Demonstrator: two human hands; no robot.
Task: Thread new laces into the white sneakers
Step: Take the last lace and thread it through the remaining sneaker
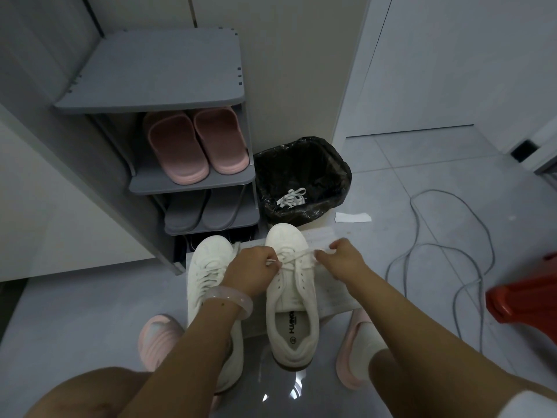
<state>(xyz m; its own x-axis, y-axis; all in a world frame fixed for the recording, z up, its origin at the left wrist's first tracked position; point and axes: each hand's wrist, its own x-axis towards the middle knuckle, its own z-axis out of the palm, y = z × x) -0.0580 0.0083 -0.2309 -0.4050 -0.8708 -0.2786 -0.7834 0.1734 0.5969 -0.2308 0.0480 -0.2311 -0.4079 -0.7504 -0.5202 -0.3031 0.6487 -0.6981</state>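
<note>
Two white sneakers stand side by side on the floor in front of me. The right sneaker has a white lace crossing its front eyelets. My left hand pinches one lace end, whose tip pokes out by my fingers. On the sneaker's other side my right hand grips the other lace end and pulls it outward. The left sneaker is laced and partly hidden under my left forearm.
A grey shoe rack holds pink slippers and grey slippers. A bin with a black bag contains old white laces. White paper lies under the sneakers. A grey cable loops at right beside a red object.
</note>
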